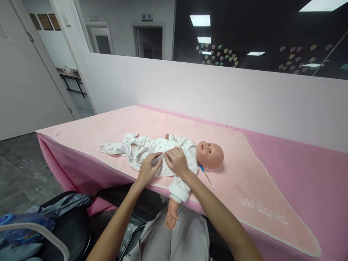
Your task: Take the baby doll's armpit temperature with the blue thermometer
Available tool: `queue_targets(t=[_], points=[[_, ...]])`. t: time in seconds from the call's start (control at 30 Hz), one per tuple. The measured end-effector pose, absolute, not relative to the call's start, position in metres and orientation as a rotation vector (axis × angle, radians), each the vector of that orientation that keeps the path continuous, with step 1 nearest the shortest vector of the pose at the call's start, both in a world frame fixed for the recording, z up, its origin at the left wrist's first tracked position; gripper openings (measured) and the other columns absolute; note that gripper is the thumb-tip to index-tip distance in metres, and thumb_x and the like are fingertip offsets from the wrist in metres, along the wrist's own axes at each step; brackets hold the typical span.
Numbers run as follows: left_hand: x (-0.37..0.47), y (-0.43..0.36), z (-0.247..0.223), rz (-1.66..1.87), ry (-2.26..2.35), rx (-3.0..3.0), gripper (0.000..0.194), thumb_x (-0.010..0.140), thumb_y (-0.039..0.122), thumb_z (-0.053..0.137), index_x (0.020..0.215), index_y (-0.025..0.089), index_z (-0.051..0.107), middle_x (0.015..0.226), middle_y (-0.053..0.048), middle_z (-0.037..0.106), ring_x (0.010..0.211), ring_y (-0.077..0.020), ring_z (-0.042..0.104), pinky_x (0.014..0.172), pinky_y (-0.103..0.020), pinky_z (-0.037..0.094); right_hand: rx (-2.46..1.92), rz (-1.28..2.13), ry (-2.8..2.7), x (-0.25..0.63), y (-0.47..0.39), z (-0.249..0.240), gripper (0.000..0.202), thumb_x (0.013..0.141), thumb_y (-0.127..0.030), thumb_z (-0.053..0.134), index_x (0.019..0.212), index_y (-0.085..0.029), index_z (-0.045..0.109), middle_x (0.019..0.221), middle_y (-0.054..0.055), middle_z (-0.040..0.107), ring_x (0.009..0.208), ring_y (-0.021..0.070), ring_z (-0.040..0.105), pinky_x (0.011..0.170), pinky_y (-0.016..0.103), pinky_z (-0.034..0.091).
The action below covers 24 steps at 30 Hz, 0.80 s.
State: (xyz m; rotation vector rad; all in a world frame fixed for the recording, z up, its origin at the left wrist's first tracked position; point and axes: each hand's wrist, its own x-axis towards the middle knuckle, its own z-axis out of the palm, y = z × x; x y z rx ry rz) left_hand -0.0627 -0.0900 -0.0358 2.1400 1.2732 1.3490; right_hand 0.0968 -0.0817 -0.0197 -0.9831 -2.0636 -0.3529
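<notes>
While both hands rest on the doll's (163, 152) chest, they meet almost fingertip to fingertip over the white romper (141, 146). The left hand (149, 167) is loosely curled, its fingers pinching a fold of the cloth at the front opening. The right hand (177, 161) lies flatter, fingers bent and pressing down on the fabric just beside the left; whether it grips a fold or only holds the cloth in place, I cannot tell.

The doll lies on its back across the pink mat (244, 174), head (210, 154) to the right of the hands, legs stretched away to their left. Its near arm (174, 203) hangs over the table edge just below the right wrist, the bare hand dangling toward the person's lap. A thin thermometer (207, 175) lies on the mat just right of the right forearm, near the doll's neck. The mat covers a deeper pink tablecloth (320, 181), which stretches well to the right. Beyond the hands stands a low white wall (217, 94). Down to the left of the left forearm, a black chair (70, 228) holds grey cloth (62, 204).
</notes>
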Motion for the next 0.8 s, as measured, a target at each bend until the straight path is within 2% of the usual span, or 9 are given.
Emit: queue_targets(t=[0.13, 0.47, 0.8], points=[[-0.0634, -0.0899, -0.0401, 1.384, 1.263, 2.048, 0.032, 0.084, 0.037, 0.051, 0.110, 0.020, 0.058, 0.108, -0.007, 0.064, 0.102, -0.0226, 0.058, 0.089, -0.034, 0.045, -1.003, -0.361, -2.051, 0.0963, -0.0813, -0.0208, 0.020, 0.092, -0.022, 0.041, 0.080, -0.019, 0.057, 0.075, 0.004, 0.064, 0.079, 0.0175, 0.056, 0.089, 0.036, 0.037], [-0.0638, -0.0907, -0.0411, 1.411, 1.226, 2.070, 0.024, 0.085, 0.034, 0.051, 0.100, 0.020, 0.064, 0.101, -0.007, 0.066, 0.097, -0.0224, 0.059, 0.086, -0.034, 0.045, -1.057, -0.429, -2.064, 0.0953, -0.0807, -0.0205, 0.015, 0.089, -0.021, 0.044, 0.076, -0.019, 0.052, 0.074, 0.004, 0.061, 0.076, 0.0184, 0.053, 0.080, 0.033, 0.038], [-0.0683, -0.0896, -0.0428, 1.449, 1.096, 1.954, 0.024, 0.082, 0.023, 0.049, 0.100, 0.019, 0.064, 0.106, -0.006, 0.066, 0.104, -0.0220, 0.059, 0.091, -0.034, 0.044, -1.133, -0.481, -2.117, 0.0957, -0.0795, -0.0237, 0.014, 0.090, -0.021, 0.044, 0.079, -0.018, 0.052, 0.078, 0.003, 0.060, 0.079, 0.0171, 0.052, 0.081, 0.031, 0.035]])
